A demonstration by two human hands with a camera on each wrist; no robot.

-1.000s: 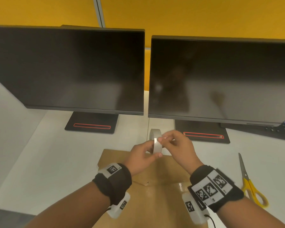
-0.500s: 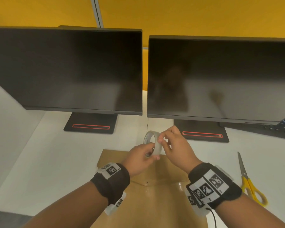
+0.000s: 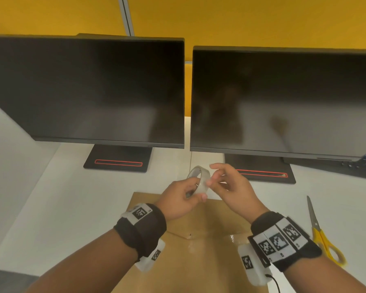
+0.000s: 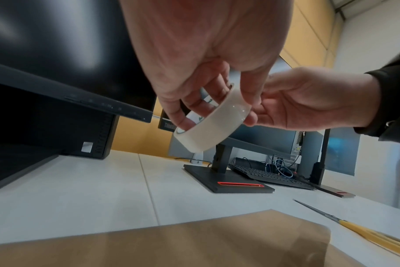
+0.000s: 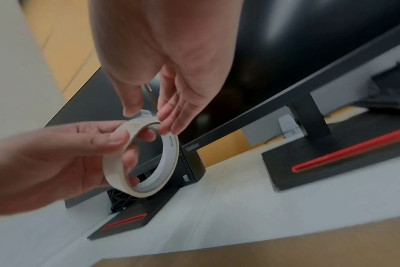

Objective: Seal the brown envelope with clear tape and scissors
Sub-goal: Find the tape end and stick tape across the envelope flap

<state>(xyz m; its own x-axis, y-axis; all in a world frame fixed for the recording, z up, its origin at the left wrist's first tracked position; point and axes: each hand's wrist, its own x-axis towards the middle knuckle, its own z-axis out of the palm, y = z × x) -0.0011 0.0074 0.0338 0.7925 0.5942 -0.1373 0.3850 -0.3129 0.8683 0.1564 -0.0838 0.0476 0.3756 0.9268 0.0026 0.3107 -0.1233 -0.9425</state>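
The clear tape roll (image 3: 203, 180) is held in the air above the far end of the brown envelope (image 3: 199, 261), which lies flat on the white desk. My left hand (image 3: 178, 197) grips the roll, fingers through its hole and thumb on the outer band (image 4: 217, 126). My right hand (image 3: 230, 187) pinches the roll's top rim between thumb and fingertips, where a small tab of tape (image 5: 145, 112) sticks up. The yellow-handled scissors (image 3: 321, 235) lie closed on the desk right of the envelope, untouched.
Two dark monitors (image 3: 93, 92) (image 3: 283, 102) stand side by side at the back, their black bases (image 3: 118, 159) on the desk. A black keyboard (image 3: 359, 166) lies at the far right. White desk surface (image 3: 72, 208) stretches left of the envelope.
The roll has turned from edge-on to showing its opening, tilted left. My right hand's fingers have spread and shifted along the rim. Both hands stay above the envelope's far end.
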